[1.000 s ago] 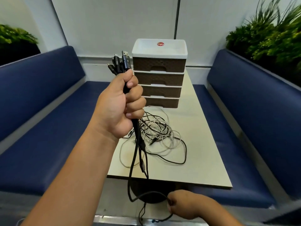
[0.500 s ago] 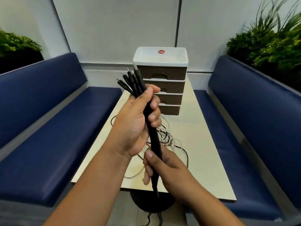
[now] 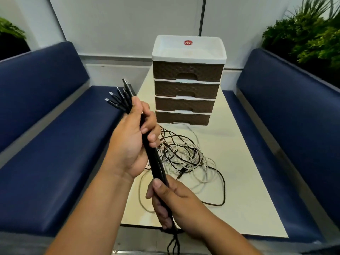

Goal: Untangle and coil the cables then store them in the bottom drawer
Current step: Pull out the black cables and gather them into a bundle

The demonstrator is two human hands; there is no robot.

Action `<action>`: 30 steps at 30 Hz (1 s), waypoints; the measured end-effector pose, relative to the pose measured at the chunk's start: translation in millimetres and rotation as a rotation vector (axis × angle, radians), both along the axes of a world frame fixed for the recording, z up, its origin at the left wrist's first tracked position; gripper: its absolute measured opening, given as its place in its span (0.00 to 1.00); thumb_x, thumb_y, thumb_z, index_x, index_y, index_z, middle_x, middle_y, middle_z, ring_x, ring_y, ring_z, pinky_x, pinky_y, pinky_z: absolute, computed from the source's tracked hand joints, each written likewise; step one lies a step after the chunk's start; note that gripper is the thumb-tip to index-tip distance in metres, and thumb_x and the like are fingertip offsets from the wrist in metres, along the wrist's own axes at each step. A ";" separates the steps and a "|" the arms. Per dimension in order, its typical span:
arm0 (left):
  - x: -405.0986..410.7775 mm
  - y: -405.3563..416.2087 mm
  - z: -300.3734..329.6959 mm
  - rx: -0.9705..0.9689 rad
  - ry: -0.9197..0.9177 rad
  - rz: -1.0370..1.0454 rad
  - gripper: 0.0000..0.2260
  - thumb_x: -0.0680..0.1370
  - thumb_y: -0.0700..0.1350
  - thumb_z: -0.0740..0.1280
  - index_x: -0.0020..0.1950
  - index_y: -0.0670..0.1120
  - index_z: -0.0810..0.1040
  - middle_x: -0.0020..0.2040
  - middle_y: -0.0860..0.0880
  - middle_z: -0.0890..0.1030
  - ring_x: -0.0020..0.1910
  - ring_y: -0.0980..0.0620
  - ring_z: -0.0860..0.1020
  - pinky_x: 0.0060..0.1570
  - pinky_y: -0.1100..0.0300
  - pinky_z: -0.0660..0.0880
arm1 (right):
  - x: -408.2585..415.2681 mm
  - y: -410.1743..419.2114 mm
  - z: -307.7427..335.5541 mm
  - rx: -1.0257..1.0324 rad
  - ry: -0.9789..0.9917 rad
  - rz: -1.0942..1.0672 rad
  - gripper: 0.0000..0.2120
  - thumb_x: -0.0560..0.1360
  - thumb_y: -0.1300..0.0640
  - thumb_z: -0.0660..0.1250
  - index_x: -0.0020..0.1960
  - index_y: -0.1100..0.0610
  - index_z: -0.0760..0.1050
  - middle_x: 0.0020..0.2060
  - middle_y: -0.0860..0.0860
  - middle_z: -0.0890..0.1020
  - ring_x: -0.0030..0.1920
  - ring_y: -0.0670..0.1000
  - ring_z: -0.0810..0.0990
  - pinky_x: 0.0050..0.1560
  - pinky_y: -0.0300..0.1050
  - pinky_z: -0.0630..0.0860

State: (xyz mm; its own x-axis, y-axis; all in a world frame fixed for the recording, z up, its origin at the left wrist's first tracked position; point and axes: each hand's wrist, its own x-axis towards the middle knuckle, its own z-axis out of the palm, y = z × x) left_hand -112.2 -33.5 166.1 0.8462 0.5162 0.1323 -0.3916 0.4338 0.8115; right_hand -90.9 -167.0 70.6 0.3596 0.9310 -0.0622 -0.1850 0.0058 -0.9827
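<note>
On the far left I see a blue bench (image 3: 46, 144) running along the table (image 3: 244, 181), with a bit of green plant (image 3: 11, 30) above its backrest. Next comes my left hand (image 3: 132, 144), raised over the near left part of the table, its fingers curled tight around a bundle of black cables (image 3: 156, 162). The plug ends (image 3: 119, 98) of that bundle fan out above my fist, pointing up and to the left. The bundle runs down and to the right from that fist into my right hand (image 3: 173, 201), which sits lower, near the table's front edge, and grips the same black cables with thumb on top and fingers wrapped underneath. Below that hand the cables hang past the table edge and out of sight.

Just right of my hands, a loose tangle of white and dark cables (image 3: 189, 159) lies on the tabletop, with one dark loop trailing toward the near right. Behind the tangle, near the far end of the table, stands a drawer unit (image 3: 187, 85) with a white top and four brown drawers, all pushed in. The bottom drawer (image 3: 183, 118) is closed, and a white strand from the tangle reaches just in front of it. Farther right is a second blue bench (image 3: 294, 135), and a leafy plant (image 3: 309, 34) sits behind its backrest.
</note>
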 end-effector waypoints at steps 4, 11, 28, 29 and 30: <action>9.4 43.0 -7.5 -0.114 -0.041 -0.018 0.17 0.83 0.56 0.52 0.38 0.50 0.67 0.26 0.54 0.59 0.20 0.61 0.56 0.18 0.69 0.53 | 6.9 27.0 -17.9 -0.037 -0.017 0.064 0.13 0.80 0.46 0.58 0.47 0.54 0.73 0.25 0.48 0.69 0.28 0.48 0.73 0.38 0.41 0.72; 24.4 104.6 -20.4 -0.181 0.027 0.062 0.17 0.83 0.56 0.53 0.37 0.50 0.67 0.25 0.54 0.58 0.20 0.60 0.54 0.18 0.69 0.51 | 52.6 69.8 -40.4 -0.251 -0.094 0.101 0.23 0.78 0.37 0.53 0.55 0.51 0.79 0.49 0.46 0.84 0.57 0.47 0.80 0.64 0.46 0.74; 47.6 174.2 -35.3 -0.171 0.230 -0.082 0.16 0.82 0.55 0.56 0.38 0.50 0.68 0.26 0.54 0.58 0.20 0.60 0.55 0.18 0.68 0.50 | 82.7 176.4 -82.2 -0.743 -1.337 -0.087 0.07 0.79 0.57 0.57 0.55 0.56 0.72 0.51 0.55 0.78 0.54 0.58 0.75 0.56 0.53 0.69; 49.3 175.9 -35.6 -0.166 0.256 -0.095 0.15 0.82 0.55 0.57 0.38 0.50 0.69 0.25 0.54 0.58 0.20 0.60 0.55 0.18 0.68 0.50 | 89.4 175.4 -67.1 -0.666 -1.170 -0.203 0.07 0.81 0.55 0.56 0.53 0.56 0.71 0.47 0.54 0.80 0.50 0.57 0.77 0.53 0.51 0.71; 51.2 176.9 -36.4 -0.167 0.280 -0.104 0.14 0.82 0.54 0.58 0.39 0.50 0.70 0.25 0.54 0.58 0.19 0.60 0.55 0.17 0.69 0.50 | 97.0 172.9 -47.5 -0.570 -0.969 -0.308 0.07 0.82 0.53 0.55 0.52 0.55 0.70 0.43 0.52 0.81 0.45 0.56 0.78 0.47 0.50 0.73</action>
State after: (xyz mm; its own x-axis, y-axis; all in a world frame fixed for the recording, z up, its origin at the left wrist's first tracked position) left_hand -61.0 143.4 129.6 0.8869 0.4201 -0.1920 -0.1100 0.5958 0.7956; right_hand 6.2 5.9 23.1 0.6919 0.7218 -0.0190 0.5770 -0.5686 -0.5863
